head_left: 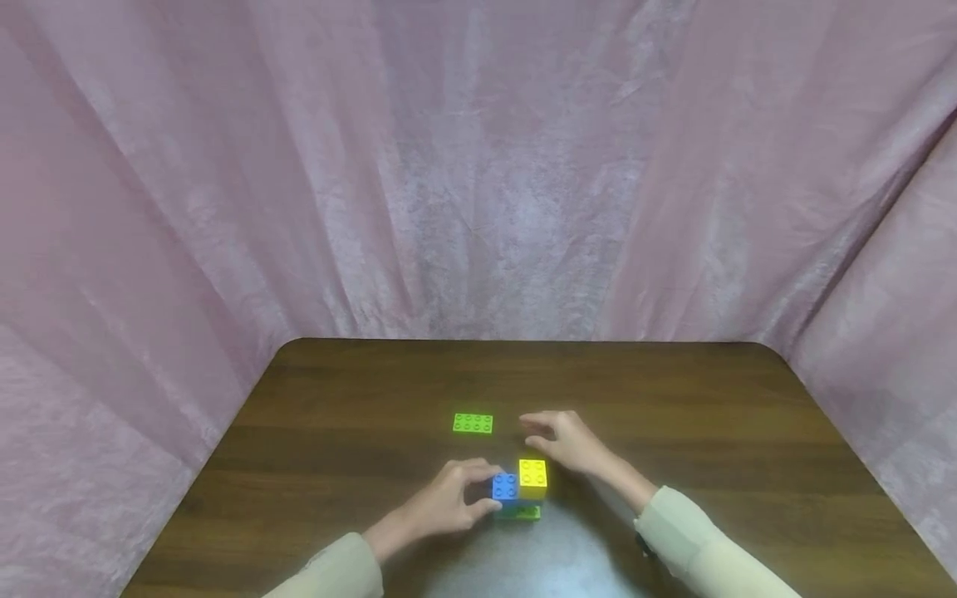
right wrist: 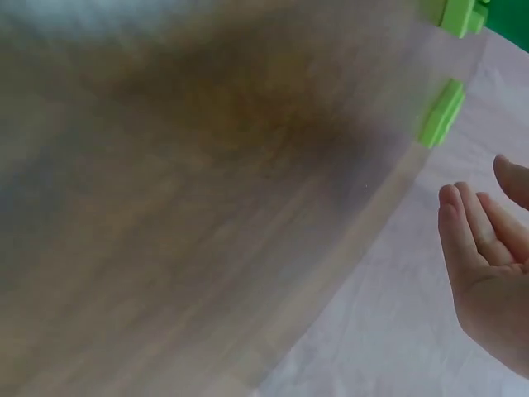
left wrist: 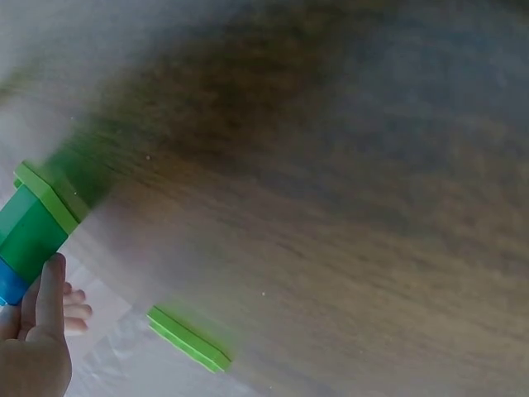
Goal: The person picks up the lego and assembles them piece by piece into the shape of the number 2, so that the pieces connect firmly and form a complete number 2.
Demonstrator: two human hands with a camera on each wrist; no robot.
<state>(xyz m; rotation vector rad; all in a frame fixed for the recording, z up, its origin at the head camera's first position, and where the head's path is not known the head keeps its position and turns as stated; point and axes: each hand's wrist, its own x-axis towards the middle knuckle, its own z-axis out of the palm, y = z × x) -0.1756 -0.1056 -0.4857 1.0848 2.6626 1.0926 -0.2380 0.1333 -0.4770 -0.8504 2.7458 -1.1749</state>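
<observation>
A stack of toy building bricks stands near the table's front. Its light green base brick (head_left: pixel 529 513) lies under a darker green brick (left wrist: pixel 33 227), with a blue brick (head_left: pixel 504 486) at the upper left and a yellow brick (head_left: pixel 532 475) at the upper right. From the left, my left hand (head_left: pixel 450 497) holds the blue brick between thumb and fingers. My right hand (head_left: pixel 570 440) hovers beyond the stack on the right, its fingers loosely bent and nothing in them. Between that hand and the left side lies a loose, flat light green brick (head_left: pixel 473 423).
The dark wooden table (head_left: pixel 336 399) has rounded far corners. Pink curtains (head_left: pixel 478 208) hang behind it and along both sides.
</observation>
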